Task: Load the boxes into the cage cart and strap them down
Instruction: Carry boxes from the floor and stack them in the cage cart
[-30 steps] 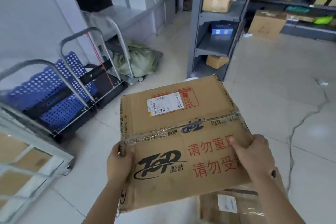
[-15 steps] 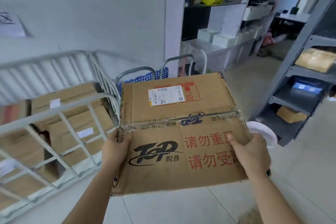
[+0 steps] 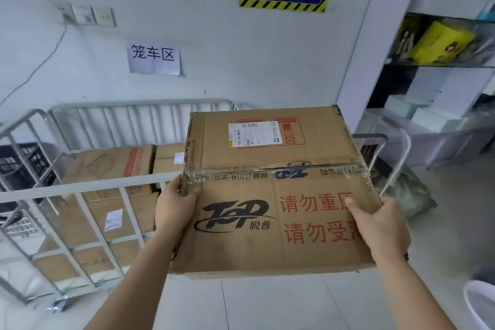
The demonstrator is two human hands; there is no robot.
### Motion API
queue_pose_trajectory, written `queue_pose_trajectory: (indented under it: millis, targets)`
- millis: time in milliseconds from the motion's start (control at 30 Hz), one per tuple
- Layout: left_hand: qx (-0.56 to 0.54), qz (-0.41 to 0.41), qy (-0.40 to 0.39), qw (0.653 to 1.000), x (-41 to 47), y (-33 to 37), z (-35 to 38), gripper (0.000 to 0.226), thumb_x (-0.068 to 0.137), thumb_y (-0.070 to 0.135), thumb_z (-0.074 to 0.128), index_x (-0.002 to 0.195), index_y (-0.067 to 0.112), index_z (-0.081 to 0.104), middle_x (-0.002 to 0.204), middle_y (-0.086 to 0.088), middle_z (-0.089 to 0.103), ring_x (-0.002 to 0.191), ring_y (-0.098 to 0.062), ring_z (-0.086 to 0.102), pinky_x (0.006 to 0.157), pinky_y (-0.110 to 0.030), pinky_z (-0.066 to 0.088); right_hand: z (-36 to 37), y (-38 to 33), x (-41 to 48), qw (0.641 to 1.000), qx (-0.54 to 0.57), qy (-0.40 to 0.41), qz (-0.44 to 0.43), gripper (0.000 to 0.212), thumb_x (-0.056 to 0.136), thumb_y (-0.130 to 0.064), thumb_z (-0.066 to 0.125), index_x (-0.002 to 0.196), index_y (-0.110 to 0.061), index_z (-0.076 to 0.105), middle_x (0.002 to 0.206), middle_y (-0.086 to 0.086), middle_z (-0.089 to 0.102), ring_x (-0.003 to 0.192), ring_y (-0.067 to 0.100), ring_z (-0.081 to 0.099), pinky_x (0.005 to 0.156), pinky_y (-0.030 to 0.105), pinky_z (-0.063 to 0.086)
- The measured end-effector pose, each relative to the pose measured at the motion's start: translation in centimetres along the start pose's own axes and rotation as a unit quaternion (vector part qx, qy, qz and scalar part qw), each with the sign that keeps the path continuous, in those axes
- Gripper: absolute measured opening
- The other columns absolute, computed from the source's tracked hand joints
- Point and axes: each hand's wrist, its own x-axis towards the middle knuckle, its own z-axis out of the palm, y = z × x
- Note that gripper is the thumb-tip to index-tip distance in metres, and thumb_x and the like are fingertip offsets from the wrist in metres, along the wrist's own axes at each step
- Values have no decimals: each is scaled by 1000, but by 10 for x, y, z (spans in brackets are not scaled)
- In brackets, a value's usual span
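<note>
1. You are holding the cardboard box (image 3: pixel 276 238) in the air in front of you, its taped top face tilted toward you. It hangs just right of the cage cart (image 3: pixel 80 188), about level with the cart's front rail.
2. Your hands are well apart and both clamped on that box. The left hand (image 3: pixel 174 206) grips the left edge with its thumb over the tape seam. The right hand (image 3: pixel 380 228) grips near the right corner, thumb on top.
3. The cart stands against the wall below the paper label (image 3: pixel 154 57). The stacked boxes (image 3: pixel 112 166) already inside reach up to about the rail.
4. Judging by this, you are mid-loading, at the carry-in. Strapping has not begun, and no strap is in view.
5. The next move calls for raising the box over the rail, swinging it left and setting it flat on the stack.
6. The cart's right end is hidden behind your box, so I cannot tell how much room is there. Look before you lower it.
7. Watch that the bottom edge does not catch the rail.
</note>
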Motion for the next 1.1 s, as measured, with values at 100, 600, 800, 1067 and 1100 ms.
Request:
queue_pose_trajectory:
  millis: [100, 600, 800, 1067, 1100]
  targets:
    - [-3, -2, 35, 999, 30, 0, -21, 49, 81, 40, 64, 126, 22, 60, 111, 1, 69, 103, -23, 63, 88, -42, 52, 31, -37, 14, 999, 16, -16, -24, 53, 75, -55, 73, 101, -14, 52, 99, 7, 62, 83, 31, 60, 67, 39, 49]
    - [10, -18, 200, 980, 180, 0, -124, 41, 85, 31, 65, 125, 20, 60, 111, 0, 68, 100, -23, 64, 87, -43, 53, 208, -228, 65, 979, 91, -110, -144, 58, 73, -58, 72, 103, -13, 54, 100, 4, 60, 83, 28, 61, 66, 38, 50]
    - [7, -30, 233, 972, 241, -21, -184, 27, 85, 24, 64, 112, 22, 64, 93, 3, 70, 82, -20, 66, 76, -41, 56, 281, -300, 45, 968, 123, -148, -162, 54, 74, -53, 74, 102, -11, 52, 98, 3, 57, 79, 26, 61, 62, 37, 50]
    - [23, -32, 245, 969, 335, -67, -277, 32, 84, 25, 65, 115, 22, 64, 95, 4, 71, 84, -19, 67, 76, -38, 55, 388, -386, -11, 966, 136, -174, -133, 56, 71, -56, 73, 99, -12, 53, 101, 5, 62, 86, 32, 63, 69, 38, 50]
    - [24, -36, 244, 969, 346, -73, -287, 31, 84, 25, 66, 115, 24, 64, 95, 5, 71, 84, -19, 67, 77, -38, 55, 402, -395, -19, 966, 136, -180, -129, 56, 70, -57, 73, 99, -12, 55, 99, 5, 63, 83, 30, 63, 67, 38, 51]
